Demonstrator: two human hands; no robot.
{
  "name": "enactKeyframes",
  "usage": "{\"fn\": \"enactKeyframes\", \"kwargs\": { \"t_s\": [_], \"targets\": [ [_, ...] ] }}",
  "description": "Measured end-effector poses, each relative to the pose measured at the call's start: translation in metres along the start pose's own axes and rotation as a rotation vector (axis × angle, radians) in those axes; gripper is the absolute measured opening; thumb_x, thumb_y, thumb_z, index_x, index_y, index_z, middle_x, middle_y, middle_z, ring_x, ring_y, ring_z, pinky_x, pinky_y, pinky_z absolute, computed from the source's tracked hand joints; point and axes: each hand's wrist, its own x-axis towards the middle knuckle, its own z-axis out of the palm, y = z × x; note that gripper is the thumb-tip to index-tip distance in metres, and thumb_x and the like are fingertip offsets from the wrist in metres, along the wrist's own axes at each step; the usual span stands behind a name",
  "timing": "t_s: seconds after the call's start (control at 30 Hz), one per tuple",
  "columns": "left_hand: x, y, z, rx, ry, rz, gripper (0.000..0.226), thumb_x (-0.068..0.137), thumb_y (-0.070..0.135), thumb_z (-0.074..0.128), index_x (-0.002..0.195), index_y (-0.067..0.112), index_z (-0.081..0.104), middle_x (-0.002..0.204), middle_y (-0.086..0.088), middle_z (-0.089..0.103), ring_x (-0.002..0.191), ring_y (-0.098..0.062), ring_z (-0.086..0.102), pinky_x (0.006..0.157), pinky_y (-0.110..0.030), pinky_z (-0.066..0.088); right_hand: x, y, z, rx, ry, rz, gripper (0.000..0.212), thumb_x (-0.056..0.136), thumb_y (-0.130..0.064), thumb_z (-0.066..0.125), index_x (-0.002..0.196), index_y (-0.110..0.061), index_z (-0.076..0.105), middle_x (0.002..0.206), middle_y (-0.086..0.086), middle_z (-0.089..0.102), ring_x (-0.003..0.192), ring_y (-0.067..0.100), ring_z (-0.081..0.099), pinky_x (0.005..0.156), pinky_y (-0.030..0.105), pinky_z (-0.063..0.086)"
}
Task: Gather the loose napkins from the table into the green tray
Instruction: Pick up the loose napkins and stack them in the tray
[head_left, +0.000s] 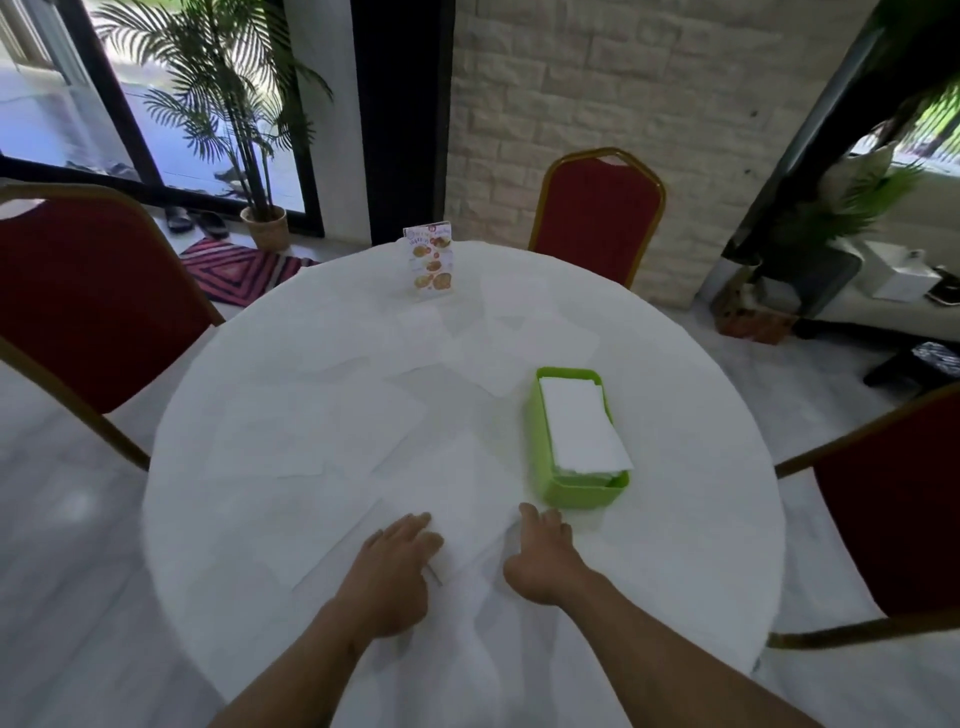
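Head: napkin (467, 499) between left hand (397, 566), right hand (540, 561).

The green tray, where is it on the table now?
In the head view, the green tray sits right of centre on the round table, just beyond the right hand, with napkins stacked inside.

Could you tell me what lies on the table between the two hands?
In the head view, one loose white napkin lies between the left hand and right hand, fingers resting on it.
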Motion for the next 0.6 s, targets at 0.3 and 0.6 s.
{"fn": "enactKeyframes", "kwargs": {
  "t_s": [0.3, 0.6],
  "targets": [
    [-0.021, -0.013, 0.005, -0.143, -0.013, 0.077, 0.046, 0.088, 0.012, 0.041, 0.124, 0.033, 0.06, 0.152, 0.012, 0.034, 0.143, -0.009, 0.024, 0.109, -0.016, 0.009, 0.007, 0.006, 0.01, 0.593, 0.089, 0.119, 0.045, 0.082, -0.019, 0.066, 0.123, -0.01, 0.05, 0.114, 0.006, 0.059, 0.1, 0.022, 0.061, 0.078, 0.03, 0.051],
    [-0.031, -0.009, 0.014, -0.467, 0.25, -0.143, 0.037, 0.082, 0.0, 0.047, 0.086, 0.034, 0.064, 0.111, 0.017, 0.062, 0.105, -0.003, 0.057, 0.088, -0.016, 0.041, -0.004, -0.017, 0.006, 0.385, 0.291, -0.236, 0.021, 0.076, -0.008, 0.05, 0.093, -0.014, 0.06, 0.087, 0.0, 0.067, 0.079, 0.02, 0.062, 0.069, 0.036, 0.051]
  ]
}}
